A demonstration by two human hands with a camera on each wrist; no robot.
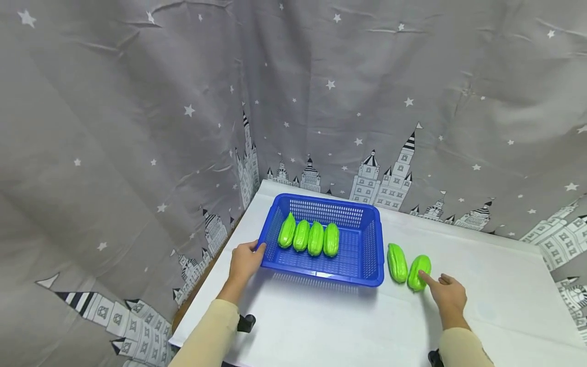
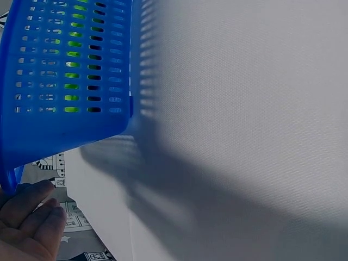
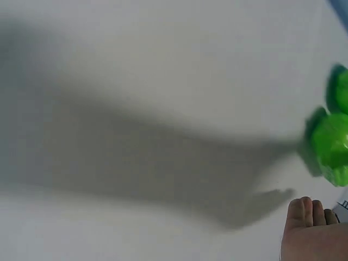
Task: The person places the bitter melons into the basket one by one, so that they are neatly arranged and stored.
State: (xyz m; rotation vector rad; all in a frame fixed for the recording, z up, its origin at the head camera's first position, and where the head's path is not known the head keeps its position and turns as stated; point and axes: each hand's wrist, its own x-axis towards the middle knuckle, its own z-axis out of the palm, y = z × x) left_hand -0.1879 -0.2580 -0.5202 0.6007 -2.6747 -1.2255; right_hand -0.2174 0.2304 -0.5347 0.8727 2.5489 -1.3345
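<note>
On the white table stands a blue plastic basket [image 1: 321, 275] with slotted walls. Several bright green, glossy, elongated gourds [image 1: 316, 238] lie side by side in its left half. My left hand [image 1: 245, 261] holds the basket's left rim near the front corner, thumb on top; in the left wrist view its fingers [image 2: 46, 223] are bent beside the rim. Right of the basket lie two more gourds, an outer one [image 1: 419, 273] and an inner one [image 1: 397, 263]. Over the outer gourd reaches a finger or thumb of my right hand [image 1: 449, 295]; I cannot tell whether it touches.
A grey curtain [image 1: 293, 102] printed with stars and castles hangs behind and left of the white table [image 1: 330, 326]. The table's left edge runs close to my left forearm. Dark wrist mounts [image 1: 246, 323] show under the sleeves.
</note>
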